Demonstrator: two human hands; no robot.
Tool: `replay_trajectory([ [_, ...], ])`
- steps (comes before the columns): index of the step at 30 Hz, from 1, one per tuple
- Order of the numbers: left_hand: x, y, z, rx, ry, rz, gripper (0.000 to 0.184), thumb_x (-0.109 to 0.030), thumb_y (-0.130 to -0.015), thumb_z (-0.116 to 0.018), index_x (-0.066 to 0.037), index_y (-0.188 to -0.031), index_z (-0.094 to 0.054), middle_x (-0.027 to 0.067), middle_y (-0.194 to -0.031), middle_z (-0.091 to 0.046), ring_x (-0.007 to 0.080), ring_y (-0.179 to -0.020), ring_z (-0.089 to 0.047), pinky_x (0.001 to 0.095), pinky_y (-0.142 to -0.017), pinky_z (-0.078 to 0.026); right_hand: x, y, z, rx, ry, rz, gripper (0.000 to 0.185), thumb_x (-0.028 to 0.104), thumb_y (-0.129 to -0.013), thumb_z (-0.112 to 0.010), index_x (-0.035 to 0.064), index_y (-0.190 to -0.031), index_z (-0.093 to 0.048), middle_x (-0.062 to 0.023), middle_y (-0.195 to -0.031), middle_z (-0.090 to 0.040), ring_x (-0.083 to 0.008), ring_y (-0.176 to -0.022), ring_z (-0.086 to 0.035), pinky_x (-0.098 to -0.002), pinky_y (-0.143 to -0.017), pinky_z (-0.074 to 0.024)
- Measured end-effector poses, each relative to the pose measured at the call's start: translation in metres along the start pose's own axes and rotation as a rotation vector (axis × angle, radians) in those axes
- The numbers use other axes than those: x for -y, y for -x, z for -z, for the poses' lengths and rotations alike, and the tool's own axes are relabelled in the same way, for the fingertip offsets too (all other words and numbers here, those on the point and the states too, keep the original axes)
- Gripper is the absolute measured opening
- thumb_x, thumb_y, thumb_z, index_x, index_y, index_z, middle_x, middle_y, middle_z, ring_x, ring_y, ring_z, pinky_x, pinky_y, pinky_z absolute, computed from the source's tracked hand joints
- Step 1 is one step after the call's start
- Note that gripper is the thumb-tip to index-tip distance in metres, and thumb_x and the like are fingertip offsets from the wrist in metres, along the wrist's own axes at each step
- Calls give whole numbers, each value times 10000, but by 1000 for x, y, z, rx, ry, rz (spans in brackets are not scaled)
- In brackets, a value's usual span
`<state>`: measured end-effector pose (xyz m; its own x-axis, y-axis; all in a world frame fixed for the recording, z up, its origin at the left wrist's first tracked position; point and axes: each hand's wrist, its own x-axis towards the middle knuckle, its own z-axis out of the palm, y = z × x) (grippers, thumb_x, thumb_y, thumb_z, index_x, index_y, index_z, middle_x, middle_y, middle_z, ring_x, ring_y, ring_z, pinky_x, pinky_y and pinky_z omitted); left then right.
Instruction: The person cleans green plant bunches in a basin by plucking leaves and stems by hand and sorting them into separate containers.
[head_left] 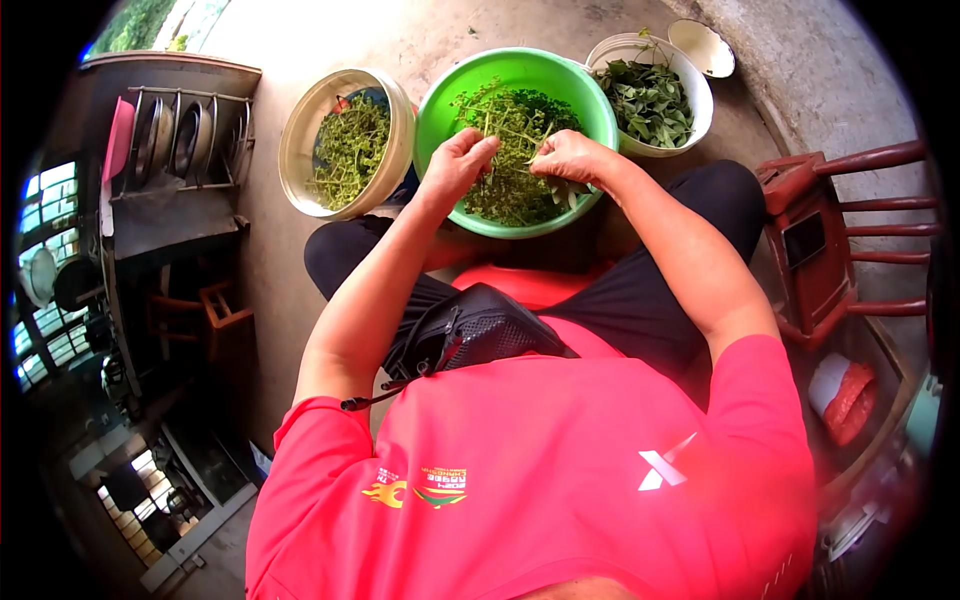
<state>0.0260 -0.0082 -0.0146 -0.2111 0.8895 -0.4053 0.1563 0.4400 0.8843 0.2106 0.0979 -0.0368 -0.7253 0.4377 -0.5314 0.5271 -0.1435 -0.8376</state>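
Both my hands are over a green basin (436, 108) that holds a heap of green sprigs with thin stems (515, 190). At the heap's left side, my left hand (461, 163) is closed, thumb and fingers pinched on a thin green stem. My right hand (572, 160) is closed too, a little to the right, its fingertips pinching a stem, with some leaves just below them. The two hands are apart. The ends of the stems inside my fingers are hidden.
Left of the basin stands a cream bucket (290, 150) with similar sprigs. A white bucket (700, 100) of dark leaves and a lid (702, 48) are at the right. A red-brown wooden chair (815, 240) bears a phone (804, 240). A dish rack (190, 95) is far left.
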Motion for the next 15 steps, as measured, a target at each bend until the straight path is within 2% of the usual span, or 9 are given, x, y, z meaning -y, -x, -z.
replay_trajectory([
  [5, -5, 8, -15, 42, -530, -212, 227, -216, -773, -702, -37, -806, -567, 4, -604, -492, 67, -560, -426, 252, -511, -373, 4, 0, -4, -104, 286, -104, 228, 233, -654, -628, 15, -709, -667, -84, -666, -627, -127, -619, -573, -297, -575, -457],
  [6, -7, 11, -20, 46, -571, -259, 257, -219, -731, -721, -44, -846, -571, 42, -609, -519, 125, -544, -480, 296, -524, -405, 3, 0, -4, -104, 286, -103, 228, 233, -654, -628, 15, -709, -667, -84, -666, -627, -127, -619, -573, -297, -575, -457],
  [8, 1, 6, -26, 26, -730, -471, 292, -209, -687, -727, -49, -868, -563, 94, -661, -556, 238, -587, -549, 357, -571, -439, -2, -1, -7, -17, 49, 62, 206, 216, -659, -642, 19, -717, -660, -69, -666, -624, -117, -627, -568, -284, -572, -455],
  [9, -5, 7, -28, 62, -871, -460, 335, -240, -641, -727, -71, -892, -583, 126, -824, -607, 317, -831, -586, 401, -706, -480, -2, -1, -8, -18, 49, 63, 206, 216, -659, -642, 19, -717, -660, -69, -666, -624, -117, -627, -568, -284, -572, -455],
  [12, 2, 3, -32, -66, -959, -570, 295, -223, -647, -708, -62, -842, -556, 106, -766, -572, 303, -793, -568, 406, -677, -464, -3, -2, -10, -9, -91, 119, 176, 190, -665, -658, 23, -716, -647, -44, -643, -604, -105, -607, -537, -265, -556, -441],
  [15, 3, -1, -36, -93, -976, -527, 226, -217, -656, -687, -75, -786, -567, 84, -754, -570, 288, -810, -566, 404, -696, -467, -3, -4, -9, -50, -231, 120, 180, 186, -654, -663, 14, -692, -630, -43, -637, -584, -109, -583, -499, -267, -536, -419],
])
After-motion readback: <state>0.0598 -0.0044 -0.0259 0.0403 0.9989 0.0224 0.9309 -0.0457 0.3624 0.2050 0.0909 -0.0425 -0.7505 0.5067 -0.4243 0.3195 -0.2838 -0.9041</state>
